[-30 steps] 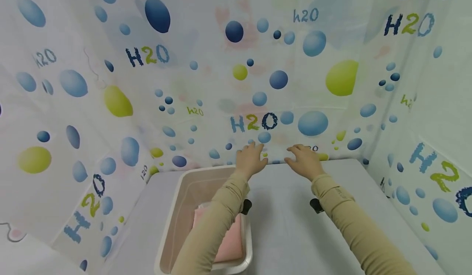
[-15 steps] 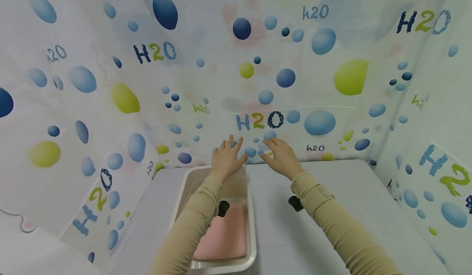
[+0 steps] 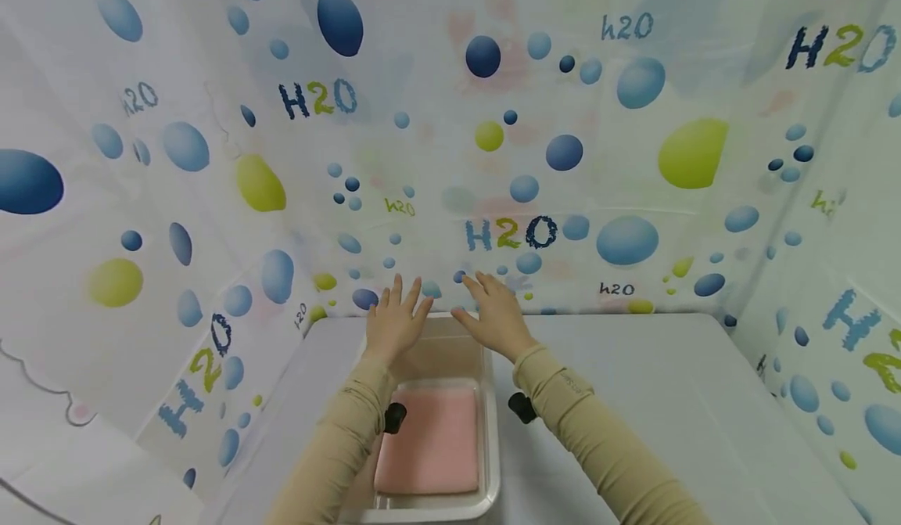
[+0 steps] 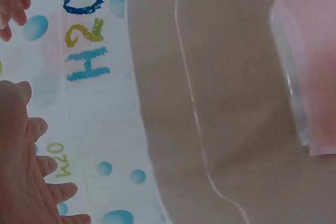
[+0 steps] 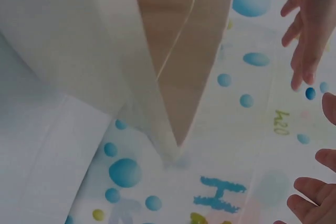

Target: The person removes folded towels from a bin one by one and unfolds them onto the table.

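Both hands are raised over the far end of a beige plastic basin (image 3: 490, 431), fingers spread and nothing held. My left hand (image 3: 396, 325) is above the basin's far left corner. Above the far right corner is my right hand (image 3: 498, 320), its palm turned inward toward the left one. A folded pink cloth (image 3: 429, 440) lies in the near part of the basin, with a clear edge showing beside the cloth (image 4: 320, 77) in the left wrist view. Part of the basin's left side is hidden behind the left sleeve (image 3: 345, 423).
The basin stands on a white-covered table (image 3: 619, 384), which extends to the right of it. Behind rises a white curtain (image 3: 436, 149) printed with bubbles and H2O lettering; it also closes off both sides. A black wrist mount (image 3: 522, 408) sits under the right forearm.
Both hands have moved left, from right of the basin to over its far end. The view has turned slightly, and more of the pink cloth shows between the forearms.
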`<control>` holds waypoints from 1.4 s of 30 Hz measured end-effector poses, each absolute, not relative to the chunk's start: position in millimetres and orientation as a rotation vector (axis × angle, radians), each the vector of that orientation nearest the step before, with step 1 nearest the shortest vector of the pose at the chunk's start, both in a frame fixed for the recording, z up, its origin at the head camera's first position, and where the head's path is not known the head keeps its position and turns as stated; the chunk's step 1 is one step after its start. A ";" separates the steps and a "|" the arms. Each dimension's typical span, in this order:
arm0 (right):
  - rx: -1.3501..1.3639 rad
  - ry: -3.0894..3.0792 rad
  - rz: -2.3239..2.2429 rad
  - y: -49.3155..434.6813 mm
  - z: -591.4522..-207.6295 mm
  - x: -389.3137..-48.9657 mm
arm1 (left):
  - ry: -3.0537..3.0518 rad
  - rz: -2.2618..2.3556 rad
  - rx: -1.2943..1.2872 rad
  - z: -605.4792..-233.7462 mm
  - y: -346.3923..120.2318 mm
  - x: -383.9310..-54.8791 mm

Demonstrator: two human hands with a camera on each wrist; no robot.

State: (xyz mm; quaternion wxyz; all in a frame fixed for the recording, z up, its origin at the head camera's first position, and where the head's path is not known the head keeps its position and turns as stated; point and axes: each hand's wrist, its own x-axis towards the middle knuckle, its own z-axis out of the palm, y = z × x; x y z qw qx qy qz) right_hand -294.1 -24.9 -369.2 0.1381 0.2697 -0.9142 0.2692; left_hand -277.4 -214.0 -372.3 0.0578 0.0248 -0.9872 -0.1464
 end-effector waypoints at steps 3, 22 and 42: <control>0.767 -2.656 0.817 -38.0 -372.6 -290.2 | -2.991 -0.514 0.128 -377.2 -221.7 -271.7; 0.670 -2.733 0.949 -88.8 -402.9 -260.6 | -3.017 -0.704 0.410 -429.6 -259.8 -254.6; 0.650 -2.832 0.964 -115.5 -431.6 -253.6 | -2.980 -0.818 0.468 -440.0 -278.8 -254.7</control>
